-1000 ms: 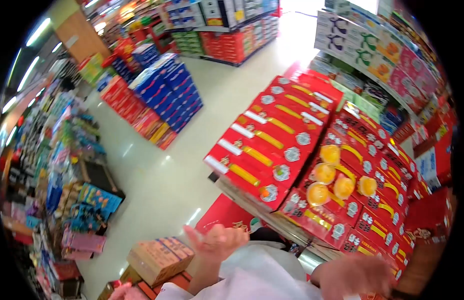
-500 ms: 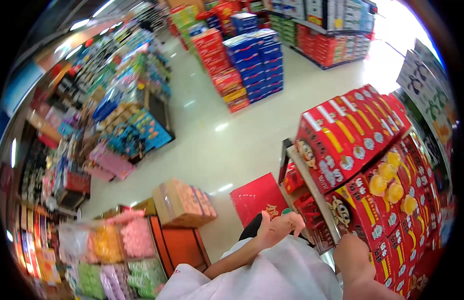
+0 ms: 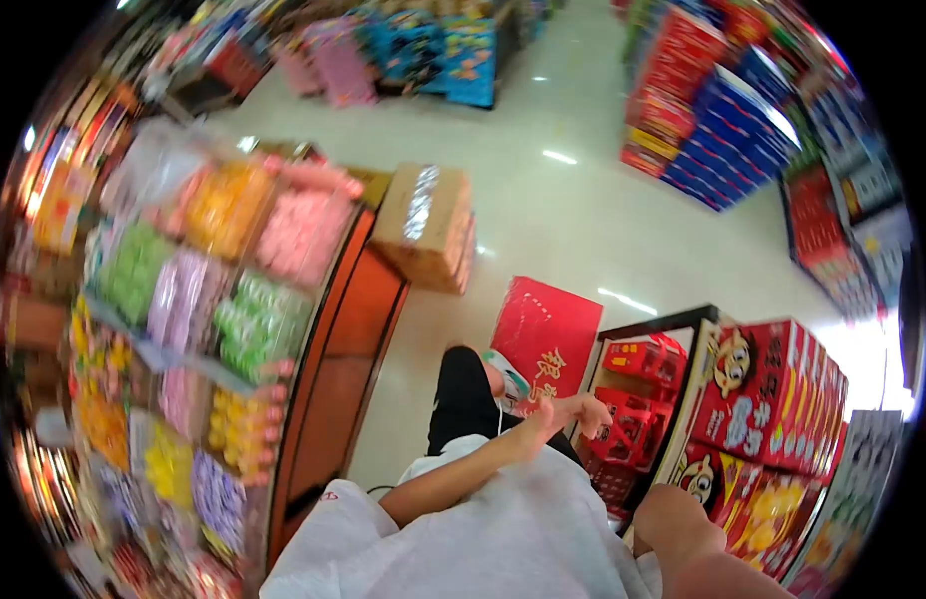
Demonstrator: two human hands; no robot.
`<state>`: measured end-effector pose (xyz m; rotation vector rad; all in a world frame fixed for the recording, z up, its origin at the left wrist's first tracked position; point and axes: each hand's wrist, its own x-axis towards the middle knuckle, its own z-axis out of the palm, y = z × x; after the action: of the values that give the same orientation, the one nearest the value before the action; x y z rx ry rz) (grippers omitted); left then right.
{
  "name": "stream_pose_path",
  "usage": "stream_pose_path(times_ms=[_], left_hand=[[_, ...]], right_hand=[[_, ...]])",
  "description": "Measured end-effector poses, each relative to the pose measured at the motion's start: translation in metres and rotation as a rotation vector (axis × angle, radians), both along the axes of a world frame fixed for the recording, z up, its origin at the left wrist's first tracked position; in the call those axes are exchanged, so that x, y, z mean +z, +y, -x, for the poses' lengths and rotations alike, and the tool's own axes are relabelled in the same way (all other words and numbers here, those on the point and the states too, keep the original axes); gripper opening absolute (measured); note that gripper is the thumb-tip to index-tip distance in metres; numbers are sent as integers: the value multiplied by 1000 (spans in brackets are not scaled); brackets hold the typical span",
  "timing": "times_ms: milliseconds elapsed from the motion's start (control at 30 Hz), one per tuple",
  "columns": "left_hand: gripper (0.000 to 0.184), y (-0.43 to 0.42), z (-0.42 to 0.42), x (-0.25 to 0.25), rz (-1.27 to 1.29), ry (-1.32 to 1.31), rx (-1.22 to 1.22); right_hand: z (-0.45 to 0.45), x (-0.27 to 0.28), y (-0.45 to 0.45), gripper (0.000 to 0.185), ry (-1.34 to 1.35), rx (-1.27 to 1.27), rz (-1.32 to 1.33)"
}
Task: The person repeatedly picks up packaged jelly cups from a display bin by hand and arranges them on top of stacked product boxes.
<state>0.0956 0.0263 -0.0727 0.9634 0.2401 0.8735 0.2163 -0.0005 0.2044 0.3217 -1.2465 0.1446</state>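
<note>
My left hand [image 3: 545,427] is held out in front of my white shirt [image 3: 463,529], its thumb apart from the loosely bent fingers. I see nothing held in it. Its fingertips appear near the red packages [image 3: 628,419] on the low shelf, and I cannot tell whether they touch. My right hand [image 3: 673,514] is low at the right, beside the red printed cartons [image 3: 762,399]. It is blurred and its fingers are hidden, so what it may hold does not show.
At the left stands an orange-sided display [image 3: 358,319] with bagged goods in several colours. A cardboard box [image 3: 418,225] sits beyond its corner. A red mat [image 3: 548,329] lies on the floor by my foot. Blue cartons [image 3: 727,140] are stacked farther off at the right.
My view has swung left and down, showing more of the bagged goods and my leg. My left hand stays in front of my body, fingers slightly straighter. The right hand remains low at the right.
</note>
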Motion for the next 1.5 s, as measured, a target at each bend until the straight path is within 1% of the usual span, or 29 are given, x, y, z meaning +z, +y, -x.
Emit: stream_pose_path(times_ms=[33,67,133,200,267,300,333,367,400,467,533,633,667,733,800,833,933,1000,1033,1100,1133,1167,1200,1267,1300,1333,1400,1467,1500], left_hand=[[110,2,13,-3,10,20,68],[110,3,26,-7,15,36,132],[109,5,51,-19,78,61,296],[106,7,77,-29,189,-2,440],[100,10,106,-38,187,4,619],[97,11,123,-42,186,10,707],[95,11,140,-44,229,10,789],[93,11,158,-47,272,12,870],[92,8,177,-50,321,16,950],[85,-3,218,-57,322,102,1098],[81,-19,263,-67,294,213,1239],[72,-52,325,-88,241,383,1578],[66,-64,347,-85,205,439,1672],[53,-91,384,-92,283,471,1823],[40,-118,418,-88,319,642,1952],[33,-126,436,-89,334,721,2031],[22,-163,484,-97,544,914,2100],[21,-191,514,-121,639,938,2111],[22,-200,527,-126,684,948,2110],[26,-216,548,-134,595,1039,2140],[29,-223,558,-136,548,1088,2150],[37,-229,567,-139,549,1170,2086],[39,-232,576,-144,518,1238,2030],[45,-231,592,-141,455,1368,1904],[54,-230,596,-138,533,1389,1832],[56,-231,603,-144,605,1440,1785],[60,-230,613,-173,750,1537,1687],[65,-230,619,-208,798,1734,1530],[67,-230,624,-216,816,1832,1443]], right_hand=[[25,-5,29,47,-35,129,-66],[35,-22,37,41,-17,80,18],[61,-79,52,28,-27,-33,252],[94,-135,70,15,-102,-138,501],[123,-183,83,8,-270,-190,713],[136,-201,86,11,-374,-193,792],[147,-213,89,9,-584,-285,829],[153,-239,92,11,-714,-266,866],[169,-254,93,8,-784,-224,908],[204,-274,87,4,-923,-150,1005],[243,-286,78,7,-1017,-98,1014],[303,-301,64,9,-1150,9,956],[322,-304,59,11,-1190,64,924],[360,-308,46,14,-1293,195,900],[394,-309,24,15,-1427,338,929],[412,-312,18,15,-1456,407,885],[464,-318,-6,16,-1546,607,769],[499,-321,-18,18,-1603,707,727],[514,-324,-24,19,-1627,726,699],[543,-331,-34,22,-1666,759,643],[559,-330,-39,25,-1660,701,516],[577,-328,-44,28,-1645,640,392],[593,-327,-48,31,-1623,578,271],[617,-334,-56,36,-1789,568,266],[625,-340,-59,38,-1870,557,263],[633,-345,-62,40,-1889,525,233],[648,-360,-65,44,-1922,459,171],[657,-383,-68,43,-1932,493,197],[661,-394,-69,42,-1933,508,215]])
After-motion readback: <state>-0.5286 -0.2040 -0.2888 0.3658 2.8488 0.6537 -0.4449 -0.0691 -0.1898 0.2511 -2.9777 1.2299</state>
